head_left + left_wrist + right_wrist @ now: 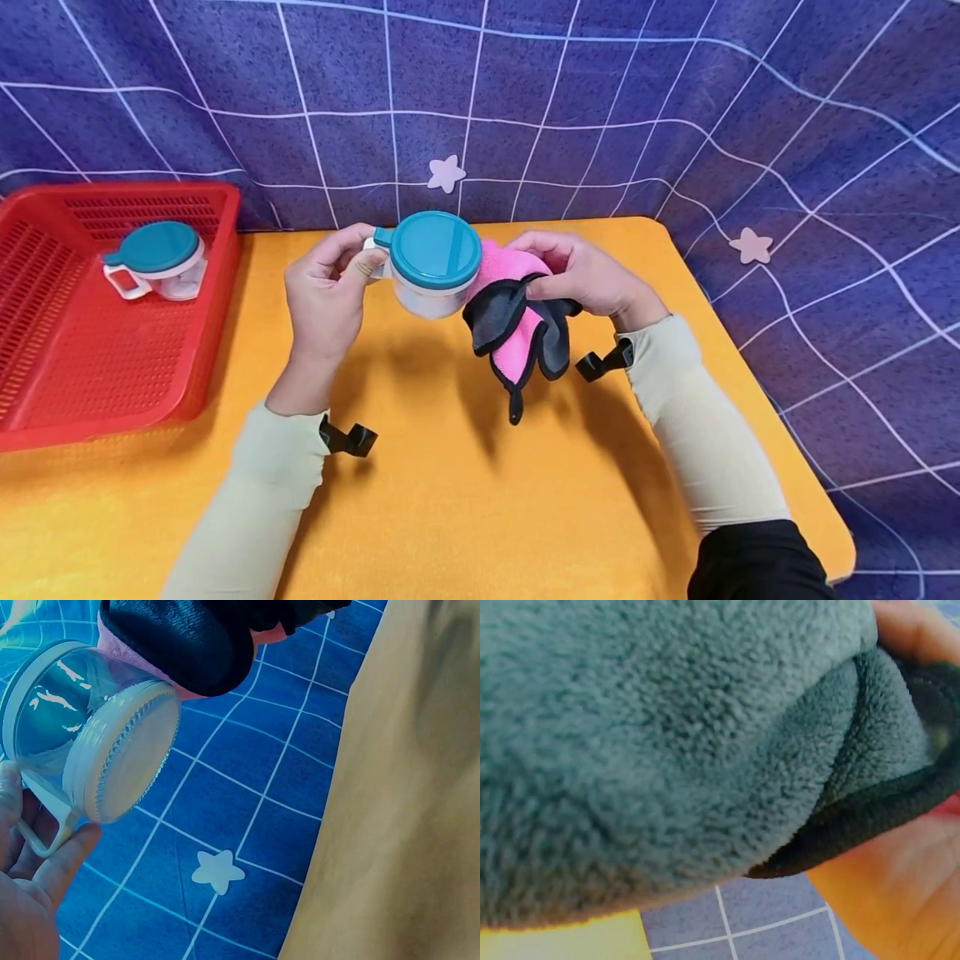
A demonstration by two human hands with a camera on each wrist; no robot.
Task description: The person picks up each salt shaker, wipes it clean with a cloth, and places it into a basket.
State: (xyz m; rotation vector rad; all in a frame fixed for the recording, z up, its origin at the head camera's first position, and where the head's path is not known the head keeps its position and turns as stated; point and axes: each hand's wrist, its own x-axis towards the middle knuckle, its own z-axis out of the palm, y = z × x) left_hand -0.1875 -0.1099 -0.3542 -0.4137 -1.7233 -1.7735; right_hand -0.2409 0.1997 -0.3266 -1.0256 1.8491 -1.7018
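My left hand [330, 287] grips the white handle of a clear jar [429, 302] with a teal lid [437, 250], held above the table. In the left wrist view the jar's ribbed base [139, 754] faces the camera. My right hand [581, 279] holds a pink and dark grey cleaning cloth [517, 350] with black edging, thumb over its folds. The cloth lies against the jar's right side, and a loop hangs from its lower corner. Up close in the right wrist view, the cloth's fuzzy grey side [667, 750] hides most of the fingers.
A red plastic basket [213, 333] stands on the left of the orange table [480, 517]. Inside it is a second teal-lidded jar [159, 254] with a white handle. Behind the table hangs a blue gridded curtain [525, 92] with pale stars.
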